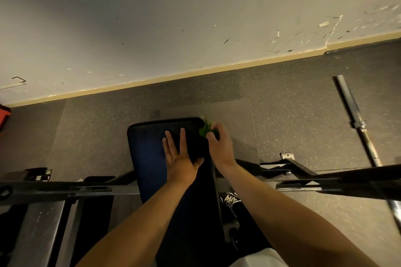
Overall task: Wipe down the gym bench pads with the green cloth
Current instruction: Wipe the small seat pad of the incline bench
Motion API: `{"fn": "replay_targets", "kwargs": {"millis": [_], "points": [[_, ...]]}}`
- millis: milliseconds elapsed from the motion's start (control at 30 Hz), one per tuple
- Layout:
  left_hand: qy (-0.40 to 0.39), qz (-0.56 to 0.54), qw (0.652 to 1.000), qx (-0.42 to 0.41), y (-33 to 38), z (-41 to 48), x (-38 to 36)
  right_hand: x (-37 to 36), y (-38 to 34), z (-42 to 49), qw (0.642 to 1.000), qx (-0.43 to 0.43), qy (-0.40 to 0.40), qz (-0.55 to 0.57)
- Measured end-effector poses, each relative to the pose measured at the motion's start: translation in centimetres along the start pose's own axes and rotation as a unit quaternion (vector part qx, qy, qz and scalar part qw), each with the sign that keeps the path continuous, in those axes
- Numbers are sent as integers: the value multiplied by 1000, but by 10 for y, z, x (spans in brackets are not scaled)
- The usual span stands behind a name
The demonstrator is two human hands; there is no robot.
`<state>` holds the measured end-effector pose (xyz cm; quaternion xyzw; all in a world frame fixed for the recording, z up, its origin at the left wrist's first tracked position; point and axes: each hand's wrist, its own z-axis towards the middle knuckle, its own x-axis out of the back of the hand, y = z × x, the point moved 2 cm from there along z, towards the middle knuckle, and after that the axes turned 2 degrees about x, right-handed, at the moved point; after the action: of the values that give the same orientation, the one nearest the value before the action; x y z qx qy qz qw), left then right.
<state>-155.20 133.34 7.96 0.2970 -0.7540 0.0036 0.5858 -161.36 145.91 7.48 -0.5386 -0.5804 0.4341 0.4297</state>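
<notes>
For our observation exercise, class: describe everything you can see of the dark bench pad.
The bench pad is a long, dark cushion with rounded corners, seemingly vinyl, with a bluish sheen on its left side. It stretches away toward the wall. The left hand lies flat on it, fingers straight; the right hand holds the bunched green cloth at its far right corner.

No text or number can be read (white marks on the shoe [231,199] are illegible).
</notes>
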Motion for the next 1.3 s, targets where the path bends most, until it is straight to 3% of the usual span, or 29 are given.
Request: {"fn": "replay_targets", "kwargs": {"millis": [133, 300, 567, 833, 1167, 1300], "points": [[4, -6, 1000, -11, -1, -1, -2, -2, 12, -14, 997, -62, 30, -24], [-1, 6, 1000, -21, -2, -3, -3, 1, -5, 2, 990, -126, 45, 41], [17, 25, 999, -32, -4, -5, -4, -14, -30, 45, 997, -54, -40, 42], [29, 10, 999, -39, -9, -6, -10, -2, 22, -12, 994, -111, 7, 10], [42, -11, 998, -34, -11, -22, -21, 17, 45, -47, 991, -127, -14, -44], [42, 17, 998, -33, -15, -30, -26, 11, 11, -13, 999, -39, 12, -7]]}}
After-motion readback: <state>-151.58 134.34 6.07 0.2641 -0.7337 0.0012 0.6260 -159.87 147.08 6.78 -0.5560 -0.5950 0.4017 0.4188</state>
